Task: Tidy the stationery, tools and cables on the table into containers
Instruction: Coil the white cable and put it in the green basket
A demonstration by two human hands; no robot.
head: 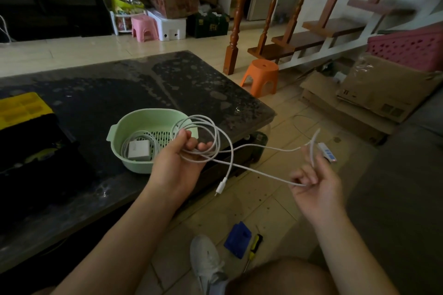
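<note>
My left hand (178, 160) grips several loose loops of a white cable (217, 137) just right of a pale green basket (115, 132) on the dark table (143, 84). One plug end of the cable dangles below my left hand. My right hand (314, 187) pinches the cable's other stretch over the floor, fingers curled round it, and a loop rises above the fingers. Inside the basket lie a white charger block (138, 149) and a coiled white cable. A black toolbox with a yellow lid (21, 109) stands open at the table's left.
On the floor near my white shoe (207, 261) lie a blue holder (238, 238) and a yellow-handled screwdriver (255, 244). A small white and blue object (327, 153) lies on the floor beyond my right hand. An orange stool (261, 74), flattened cardboard (374, 93) and wooden stairs stand beyond the table.
</note>
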